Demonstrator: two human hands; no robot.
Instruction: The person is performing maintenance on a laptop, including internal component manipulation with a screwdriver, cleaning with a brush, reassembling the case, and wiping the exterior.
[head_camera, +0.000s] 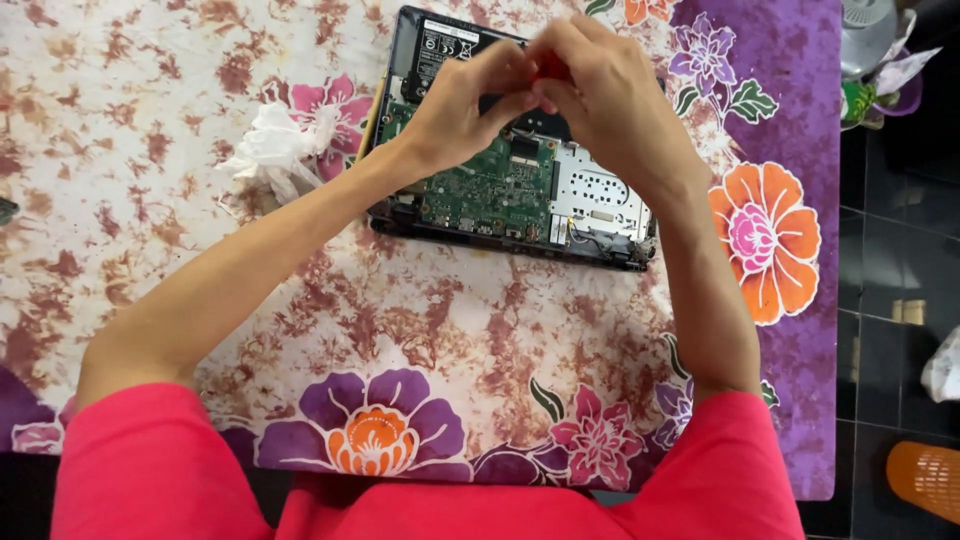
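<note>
Laptop (510, 190) lying opened at the upper middle of the frame, both hands pinched on a small red thing above it.

Nearest, the flowered cloth covers the desk (420, 330), giving the machine a soft bed. Beyond it the laptop lies with its cover off, green circuit board and silver metal plate facing up so the insides can be reached. Over its far half the left hand (465, 100) and right hand (600, 95) meet, fingers curled tight on a small red object (549, 66), mostly hidden; what it is I cannot tell. Left of the laptop sits a crumpled white tissue (275, 150), close by yet off the board.
</note>
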